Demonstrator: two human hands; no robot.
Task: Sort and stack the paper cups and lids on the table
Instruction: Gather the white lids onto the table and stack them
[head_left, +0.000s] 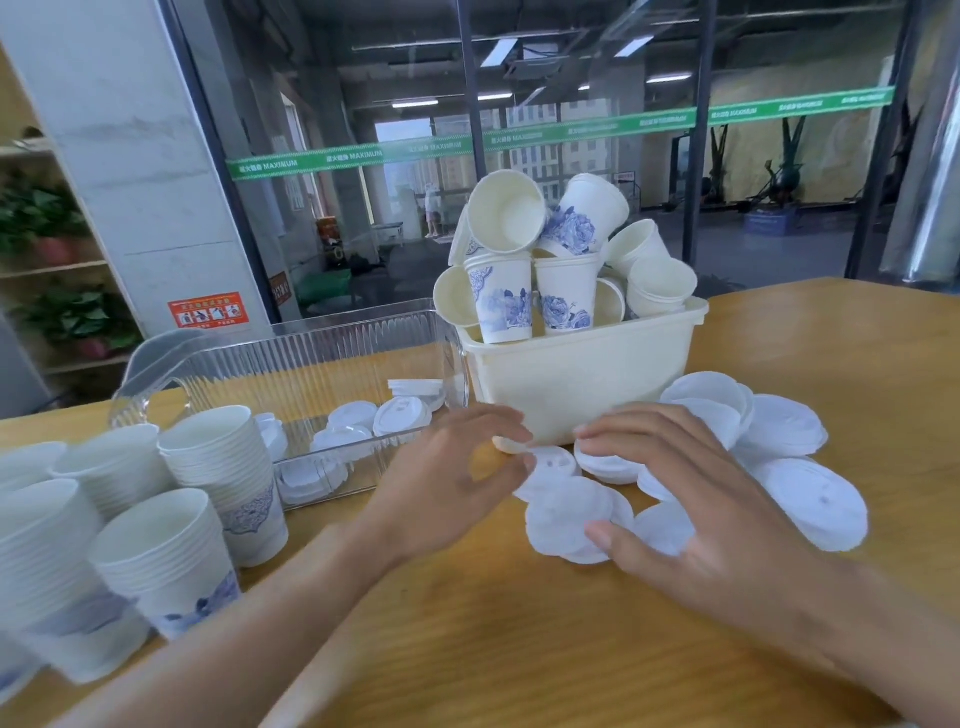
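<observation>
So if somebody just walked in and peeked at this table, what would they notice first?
Probably the wobbly heap of white paper cups with blue flower prints, piled high in the cream plastic tub at the back of the wooden table. Next, the scattered flat white plastic lids in front of it, with the left hand and right hand reaching over them. On the left stand neat stacks of white paper cups.

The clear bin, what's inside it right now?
The clear bin holds white lids, some loose on its floor and some in short stacks. The cup stacks in front cover its near left corner, so what lies there cannot be seen.
</observation>
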